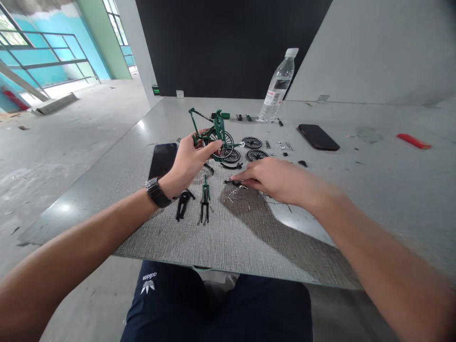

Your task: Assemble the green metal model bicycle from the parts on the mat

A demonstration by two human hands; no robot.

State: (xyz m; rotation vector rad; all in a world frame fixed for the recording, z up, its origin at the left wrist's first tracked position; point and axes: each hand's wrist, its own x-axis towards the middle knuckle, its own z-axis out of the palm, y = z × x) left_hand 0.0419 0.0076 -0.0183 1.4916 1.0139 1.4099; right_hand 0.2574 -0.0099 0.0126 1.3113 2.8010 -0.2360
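A: Location of the green bicycle frame?
B: Held up over the surface in your left hand. That grip is closed on it, your thumb against a spoked wheel.
A: Your right hand?
B: Fingertips at a small black part. They sit close together; pinching or merely touching, I cannot tell.
A: Likely faults?
B: Judged, not observed: too firm a thumb could bend the spokes; too slack, and the frame could twist loose. Thin silvery wires lie just below your right fingertips and might snag if you lift quickly.
A: Farther out?
B: Your left forearm, lowered carelessly, could shove the green fork. A knock could topple the standing bottle onto loose parts.
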